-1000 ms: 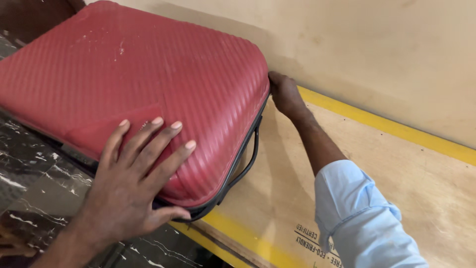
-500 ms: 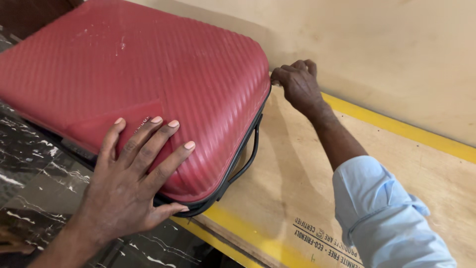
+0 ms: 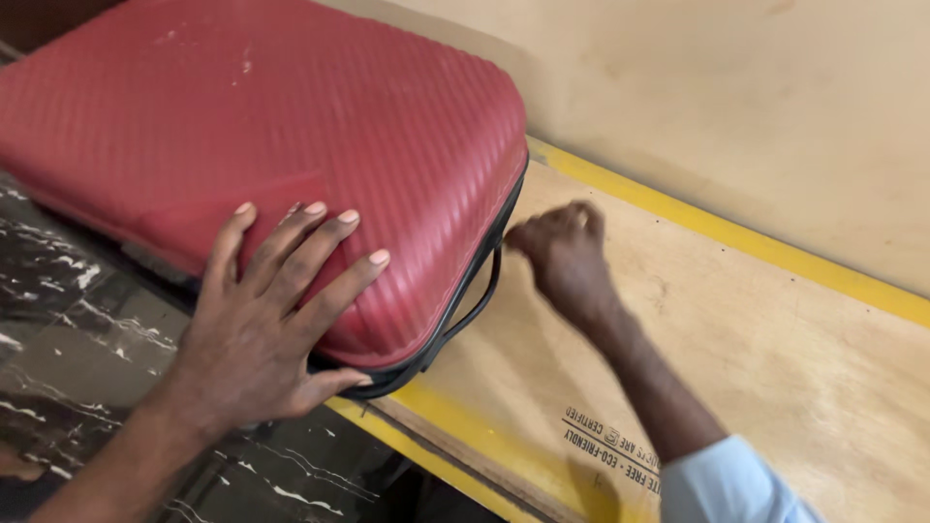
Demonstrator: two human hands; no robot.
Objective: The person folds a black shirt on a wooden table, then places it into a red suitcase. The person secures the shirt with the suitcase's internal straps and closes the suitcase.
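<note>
A red ribbed hard-shell suitcase (image 3: 291, 126) lies flat, partly on a plywood board (image 3: 775, 358) and partly over dark marble. My left hand (image 3: 262, 329) rests flat on its near corner with the fingers spread. My right hand (image 3: 567, 257), in a light blue sleeve, is at the suitcase's right side. Its fingertips are pinched together at the black zipper seam (image 3: 509, 218), on a small pull mostly hidden by the fingers. A black side handle (image 3: 480, 300) hangs just below that hand.
The plywood board has yellow-edged borders (image 3: 736, 237) and printed lettering near my right forearm. A beige wall (image 3: 727, 97) rises behind it. Dark veined marble (image 3: 68, 339) lies at the lower left, beneath my left arm.
My right hand has travelled from the suitcase's far right corner along the side seam towards me, closing into a pinch. My left hand has stayed flat on the near corner.
</note>
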